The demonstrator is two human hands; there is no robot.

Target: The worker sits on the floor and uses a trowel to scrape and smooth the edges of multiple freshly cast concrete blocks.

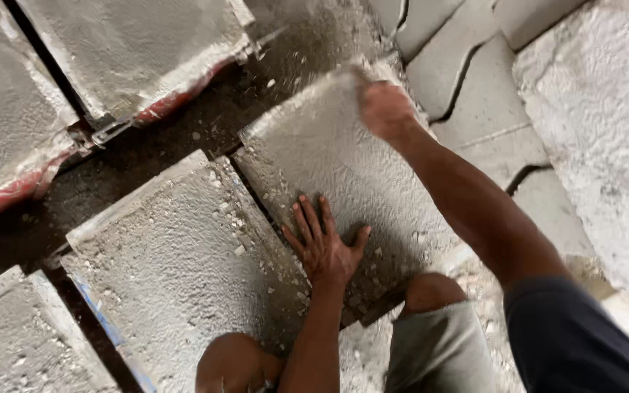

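A square grey concrete slab (pixel 343 156) lies tilted on the dark ground at the centre. My left hand (pixel 323 244) presses flat on its near edge with the fingers spread. My right hand (pixel 384 109) is blurred and grips the slab's far corner. My bare knees (pixel 431 291) show at the bottom of the view, below the slab.
Another concrete slab in a blue-edged mould (pixel 176 262) lies to the left, and one more (pixel 9 342) at the bottom left. Slabs in red-edged moulds (pixel 132 58) lie at the top left. Interlocking paving blocks (pixel 475 94) and a rough concrete mass (pixel 606 131) lie on the right.
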